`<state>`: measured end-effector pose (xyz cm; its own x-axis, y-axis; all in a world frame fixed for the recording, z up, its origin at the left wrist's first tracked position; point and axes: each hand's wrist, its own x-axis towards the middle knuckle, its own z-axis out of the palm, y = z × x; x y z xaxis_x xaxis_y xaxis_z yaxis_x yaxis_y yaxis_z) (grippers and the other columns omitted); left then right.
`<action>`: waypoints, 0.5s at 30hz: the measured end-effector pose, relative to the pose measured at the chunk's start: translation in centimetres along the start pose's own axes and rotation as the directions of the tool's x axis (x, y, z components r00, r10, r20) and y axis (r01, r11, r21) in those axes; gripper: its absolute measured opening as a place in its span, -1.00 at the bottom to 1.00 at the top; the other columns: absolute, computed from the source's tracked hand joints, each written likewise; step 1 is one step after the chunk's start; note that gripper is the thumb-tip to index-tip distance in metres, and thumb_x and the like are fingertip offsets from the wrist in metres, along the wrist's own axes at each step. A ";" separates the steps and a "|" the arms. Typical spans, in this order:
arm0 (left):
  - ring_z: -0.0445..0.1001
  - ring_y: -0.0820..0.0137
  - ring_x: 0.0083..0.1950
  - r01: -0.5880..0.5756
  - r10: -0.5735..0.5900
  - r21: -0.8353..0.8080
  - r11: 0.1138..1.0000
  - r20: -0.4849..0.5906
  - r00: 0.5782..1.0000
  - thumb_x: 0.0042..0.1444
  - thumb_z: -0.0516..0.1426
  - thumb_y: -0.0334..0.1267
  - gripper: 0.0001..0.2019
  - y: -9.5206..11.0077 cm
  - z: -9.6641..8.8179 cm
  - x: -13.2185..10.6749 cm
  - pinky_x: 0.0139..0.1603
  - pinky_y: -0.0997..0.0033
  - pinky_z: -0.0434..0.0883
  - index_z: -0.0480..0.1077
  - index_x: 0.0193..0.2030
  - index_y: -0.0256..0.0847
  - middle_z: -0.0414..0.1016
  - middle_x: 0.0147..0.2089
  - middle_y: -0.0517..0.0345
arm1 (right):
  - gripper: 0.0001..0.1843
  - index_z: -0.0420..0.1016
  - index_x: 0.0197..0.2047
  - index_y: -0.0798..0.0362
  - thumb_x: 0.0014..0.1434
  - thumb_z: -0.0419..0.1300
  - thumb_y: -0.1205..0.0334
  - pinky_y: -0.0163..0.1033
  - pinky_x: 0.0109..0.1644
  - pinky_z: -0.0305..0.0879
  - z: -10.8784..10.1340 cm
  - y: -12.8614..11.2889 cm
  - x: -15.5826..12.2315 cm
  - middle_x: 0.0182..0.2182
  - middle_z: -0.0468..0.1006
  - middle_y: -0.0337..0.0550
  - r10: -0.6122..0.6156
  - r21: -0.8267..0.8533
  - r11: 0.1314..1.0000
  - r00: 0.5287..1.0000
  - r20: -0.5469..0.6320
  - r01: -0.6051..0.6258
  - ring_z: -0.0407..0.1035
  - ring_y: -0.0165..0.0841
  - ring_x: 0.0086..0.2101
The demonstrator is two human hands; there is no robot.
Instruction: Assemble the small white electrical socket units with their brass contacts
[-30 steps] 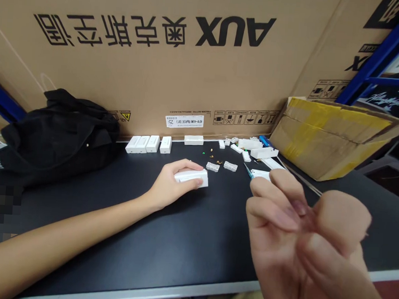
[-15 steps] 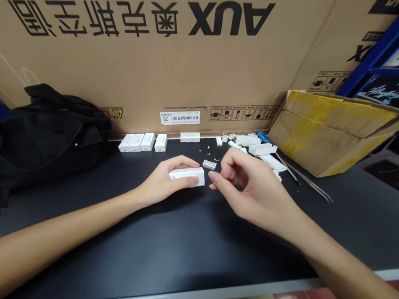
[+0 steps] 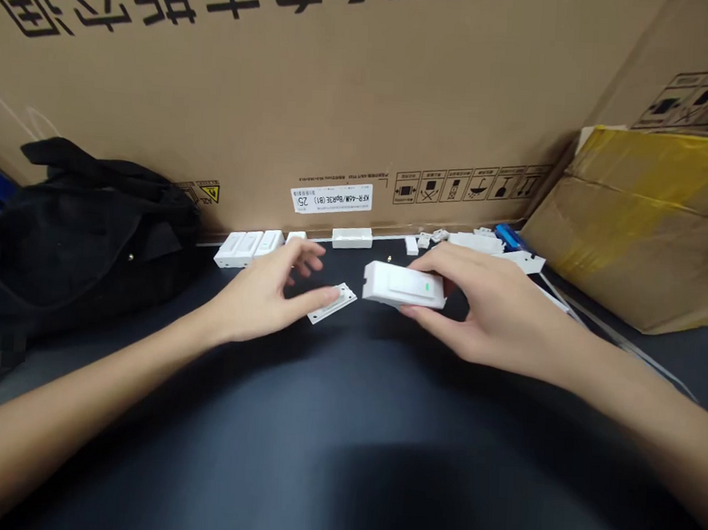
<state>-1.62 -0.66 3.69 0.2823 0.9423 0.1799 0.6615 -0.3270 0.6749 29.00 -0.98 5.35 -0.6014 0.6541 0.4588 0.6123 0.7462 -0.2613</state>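
Note:
My right hand grips a white rectangular plastic housing between its thumb and fingers. The housing carries a raised rocker-like panel with a small green mark, and it is held above the dark table. To its left, my left hand has its fingers spread apart from the thumb. That thumb overlaps a thin white plastic plate with small holes, which lies tilted just left of the housing. Whether the thumb presses on the plate or only rests over it, I cannot tell. A tiny brass-coloured part shows behind the housing.
Several white housings stand in a row at the back left, beside a black bag. Another white piece sits at the back. White plastic parts and a blue object lie before a taped cardboard box. A large carton stands behind.
A white housing was in my left hand; now my right hand holds one. My left fingers have spread, and a white plate shows by the thumb. The view has tilted and shifted.

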 end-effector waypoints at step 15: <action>0.69 0.39 -0.13 -0.231 0.249 -0.242 0.942 0.045 0.967 0.24 0.39 -0.26 -0.63 -1.4 3.3 -1.6 0.01 0.38 0.70 0.46 0.13 -0.17 0.67 0.04 0.06 | -0.88 0.46 -0.24 -0.01 0.29 0.32 0.19 -0.21 -0.36 0.23 0.0 0.9 -0.5 -0.39 0.58 -0.22 0.061 0.014 0.998 0.997 0.039 -0.061 0.44 -0.31 -0.43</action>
<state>-0.72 -1.90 0.10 0.4694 0.8269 0.3096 0.3896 -0.5086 0.7678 29.82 -0.65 4.96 -0.5825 0.7026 0.4087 0.6409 0.7063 -0.3007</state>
